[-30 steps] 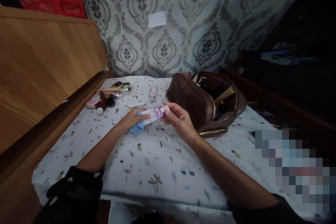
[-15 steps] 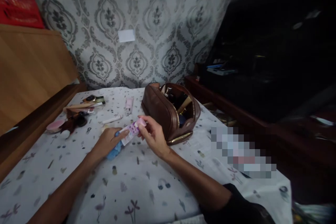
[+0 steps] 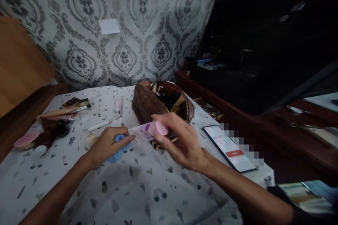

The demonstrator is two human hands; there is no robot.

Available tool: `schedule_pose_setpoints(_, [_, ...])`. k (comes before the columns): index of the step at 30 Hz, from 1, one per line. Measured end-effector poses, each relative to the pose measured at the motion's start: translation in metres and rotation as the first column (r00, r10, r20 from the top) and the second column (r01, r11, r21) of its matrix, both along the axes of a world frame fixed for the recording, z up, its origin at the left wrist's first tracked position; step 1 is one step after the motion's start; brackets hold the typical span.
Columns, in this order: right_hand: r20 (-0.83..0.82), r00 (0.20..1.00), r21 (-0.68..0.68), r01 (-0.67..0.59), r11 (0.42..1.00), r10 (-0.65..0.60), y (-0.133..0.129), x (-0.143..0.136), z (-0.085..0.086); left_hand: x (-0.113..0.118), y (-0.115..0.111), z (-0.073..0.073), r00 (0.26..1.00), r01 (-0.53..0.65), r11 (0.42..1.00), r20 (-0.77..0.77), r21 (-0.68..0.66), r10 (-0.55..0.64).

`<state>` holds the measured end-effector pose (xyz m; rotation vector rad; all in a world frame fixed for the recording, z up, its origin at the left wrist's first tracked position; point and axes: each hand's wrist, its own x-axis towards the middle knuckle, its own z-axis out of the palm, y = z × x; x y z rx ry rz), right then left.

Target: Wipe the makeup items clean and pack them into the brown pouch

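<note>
A white and purple tube [image 3: 142,130] with a pink cap is held above the table, slightly blurred. My right hand [image 3: 182,142] is closed around its capped end, thumb below and fingers above the cap. My left hand [image 3: 109,146] is closed on a crumpled blue cloth [image 3: 119,149], which bunches out below the fingers. The tube's flat end reaches the left fingertips; I cannot tell whether they grip it too. Just behind the right hand stands a brown makeup bag [image 3: 144,103], unzipped, with dark and gold items inside.
Left on the patterned tablecloth [image 3: 113,190] lie brushes [image 3: 56,112], a pink round item [image 3: 26,140] and other cosmetics. A pale pink tube [image 3: 118,106] and a white stick [image 3: 99,125] lie behind the left hand. A lit phone [image 3: 229,147] rests near the right edge.
My right hand has moved right and nearer with the tube, and the left thumb has slid off its printed body. The view has swung right, and the phone's screen now shows.
</note>
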<state>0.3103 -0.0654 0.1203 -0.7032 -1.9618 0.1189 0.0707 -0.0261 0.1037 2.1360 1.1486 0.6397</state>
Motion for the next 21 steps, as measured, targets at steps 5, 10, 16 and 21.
schedule_pose_setpoints(5, [-0.042,0.965,0.052,0.262,0.964,-0.260,-0.001,0.038,0.035,0.044,-0.005,0.013,0.989,0.147,0.933,-0.036,0.328,-0.143])
schedule_pose_setpoints(10, [0.047,0.923,0.207,0.365,0.907,-0.382,0.009,0.064,0.056,0.084,-0.008,0.002,0.939,0.332,0.754,-0.277,0.566,-0.205])
schedule_pose_setpoints(16, [0.327,0.830,0.240,0.389,0.889,-0.451,0.025,0.084,0.062,0.113,-0.016,-0.016,0.920,0.271,0.798,-0.389,0.538,-0.051])
schedule_pose_setpoints(21, [0.484,0.801,0.152,0.320,0.935,-0.352,0.043,0.086,0.055,0.112,-0.015,-0.025,0.907,0.301,0.810,-0.413,0.504,-0.080])
